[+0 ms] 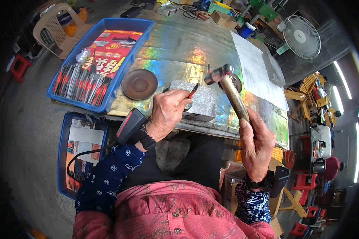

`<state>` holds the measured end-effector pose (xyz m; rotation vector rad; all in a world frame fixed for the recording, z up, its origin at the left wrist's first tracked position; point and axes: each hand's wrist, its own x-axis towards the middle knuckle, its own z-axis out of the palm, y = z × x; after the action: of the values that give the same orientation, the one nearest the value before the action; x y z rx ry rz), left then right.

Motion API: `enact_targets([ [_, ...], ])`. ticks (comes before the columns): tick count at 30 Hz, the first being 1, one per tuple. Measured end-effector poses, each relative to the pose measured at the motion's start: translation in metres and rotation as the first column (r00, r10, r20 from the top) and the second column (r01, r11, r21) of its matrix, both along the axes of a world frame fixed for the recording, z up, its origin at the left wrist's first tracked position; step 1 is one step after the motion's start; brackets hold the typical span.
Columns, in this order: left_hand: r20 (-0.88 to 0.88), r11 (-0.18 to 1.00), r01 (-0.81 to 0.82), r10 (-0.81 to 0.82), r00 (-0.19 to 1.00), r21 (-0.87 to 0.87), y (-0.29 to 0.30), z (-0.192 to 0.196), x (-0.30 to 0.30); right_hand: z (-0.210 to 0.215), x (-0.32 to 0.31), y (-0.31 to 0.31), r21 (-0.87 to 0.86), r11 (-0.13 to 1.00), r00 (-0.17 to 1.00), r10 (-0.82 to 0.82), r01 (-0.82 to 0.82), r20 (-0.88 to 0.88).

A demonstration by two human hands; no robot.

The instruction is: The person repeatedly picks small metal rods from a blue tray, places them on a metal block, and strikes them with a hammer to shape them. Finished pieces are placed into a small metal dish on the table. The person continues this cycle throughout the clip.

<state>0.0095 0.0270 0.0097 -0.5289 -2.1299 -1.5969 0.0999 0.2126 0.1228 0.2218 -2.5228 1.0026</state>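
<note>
My left hand (169,110) is closed around a slim rod with a red and black end (193,91), holding it over a grey metal block (205,101) at the table's near edge. The rest of the rod is hidden by my fingers. My right hand (256,141) grips the wooden handle of a hammer (233,95). The hammer's metal head is raised just right of the block, apart from the rod. A round brown dish (139,84) lies left of the block. Another dark round dish (237,83) is partly hidden behind the hammer.
A blue tray (107,104) at the left holds several slim red, black and silver rods (81,85) and a red printed sheet (115,49). Below it sits a second blue tray (62,159). White paper (255,65) covers the table's right side. A fan (302,36) stands beyond.
</note>
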Motion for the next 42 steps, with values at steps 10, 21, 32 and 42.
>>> enact_targets([
  [10, -0.116, 0.89, -0.245, 0.216, 0.969, -0.385, -0.072, 0.004, -0.02, -0.064, -0.006, 0.012, 0.082, 0.992, 0.995, -0.088, 0.091, -0.038],
  [21, -0.252, 0.463, -0.37, 0.297, 0.921, -0.805, -0.094, -0.047, -0.034, -0.117, -0.02, 0.008, 0.334, 0.914, 0.966, -0.174, 0.23, -0.19],
  [32, -0.272, 0.545, -0.38, 0.271, 0.923, -0.747, -0.1, -0.024, -0.016, -0.125, -0.024, 0.0, 0.288, 0.95, 0.984, -0.152, 0.121, 0.088],
  [42, -0.356, 0.3, -0.635, 0.625, 0.695, -0.712, -0.241, 0.015, -0.039, -0.116, -0.025, 0.0, 0.258, 0.96, 0.98, -0.144, 0.105, 0.137],
])
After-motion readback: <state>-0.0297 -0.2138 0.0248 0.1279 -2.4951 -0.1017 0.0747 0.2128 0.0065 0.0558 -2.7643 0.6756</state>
